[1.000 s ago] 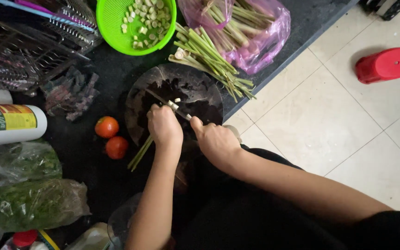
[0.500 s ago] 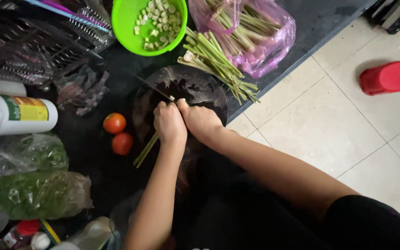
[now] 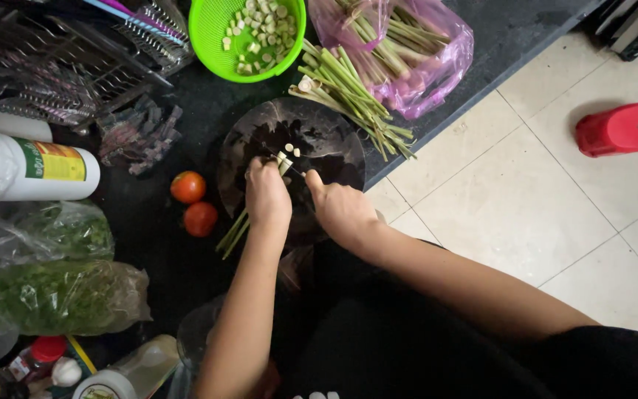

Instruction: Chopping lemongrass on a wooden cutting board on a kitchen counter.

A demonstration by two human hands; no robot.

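**Slicing lemongrass on a dark round board**

Gripping a small bundle of lemongrass stalks (image 3: 232,230) in the left hand (image 3: 267,196), fingers curled narrow round them, ends trailing back off the round chopping board (image 3: 334,144). Right hand (image 3: 341,209) closed on what looked like a knife, blade barely visible, just beside the left fingertips. A few cut pieces (image 3: 288,153) lay on the board at the cut.

Risk, judged: blade worked very close to curled fingers; a slip on the tough stalks could nick them. Board sat near the counter edge; pieces could roll off to the tiled floor (image 3: 496,192).

Around: green colander (image 3: 215,37) of cut pieces beyond the board, loose stalks (image 3: 348,89), pink bag (image 3: 437,59) of more, two tomatoes (image 3: 193,203) left, bagged greens (image 3: 46,295), white bottle (image 3: 27,166), dish rack (image 3: 46,74), red stool (image 3: 622,129). Loose stalks crowded the board's far rim.
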